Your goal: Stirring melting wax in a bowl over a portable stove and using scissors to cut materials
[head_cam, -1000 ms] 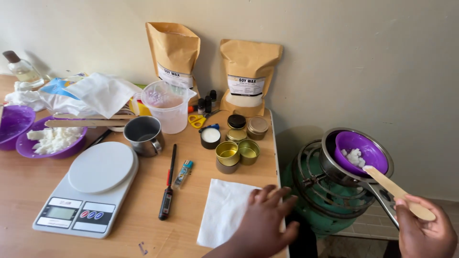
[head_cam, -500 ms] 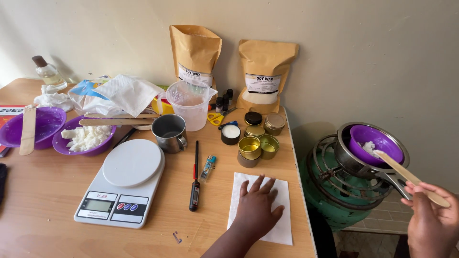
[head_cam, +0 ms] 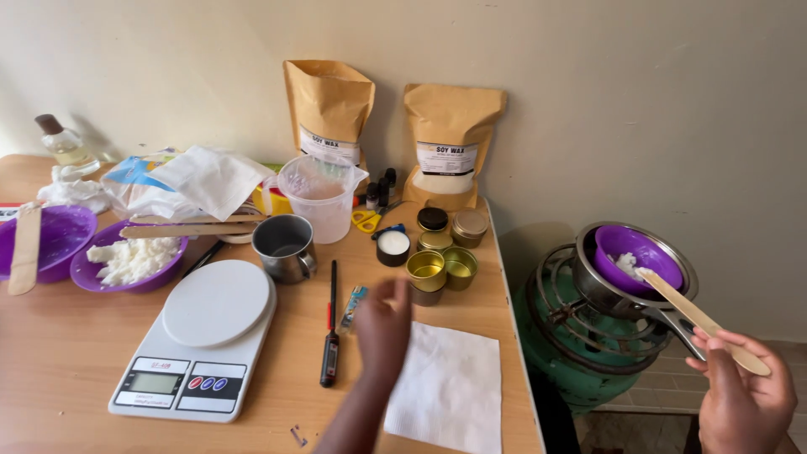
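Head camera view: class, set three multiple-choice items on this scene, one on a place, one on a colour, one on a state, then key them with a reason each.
1. Where does the tip of the wooden stick rest?
A. In the purple bowl inside the metal pan
B. On the kitchen scale
C. In the metal mug

2. What colour is the bowl in the pan?
A. Yellow
B. Purple
C. White

3. How is the left hand?
A. Gripping the black thermometer
B. Holding scissors
C. Raised above the table, holding nothing

Key: 1 A, the stick held by the right hand reaches the white lumps in that bowl. 2 B, its rim and inside show purple. 3 C, it is blurred over the table beside the white napkin, with nothing in its grip.
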